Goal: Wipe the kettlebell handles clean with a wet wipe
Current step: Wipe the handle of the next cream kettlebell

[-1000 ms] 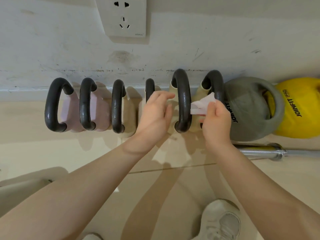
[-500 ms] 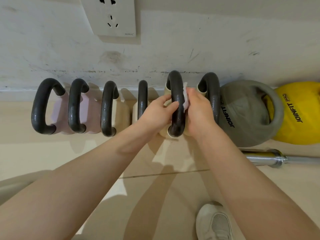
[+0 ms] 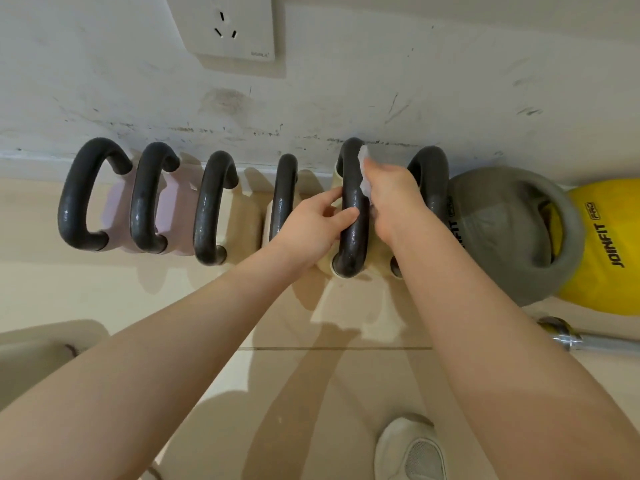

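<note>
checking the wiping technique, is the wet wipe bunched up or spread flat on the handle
Bunched up. The wet wipe shows only as a small crumpled wad squeezed between the right hand and the black handle.

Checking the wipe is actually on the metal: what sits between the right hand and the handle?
Head view: the white wet wipe lies between right hand and black handle.

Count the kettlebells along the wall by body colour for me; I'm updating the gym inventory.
Pink kettlebells: 2
Beige kettlebells: 4
Grey kettlebell: 1
Yellow kettlebell: 1
Total: 8
</note>
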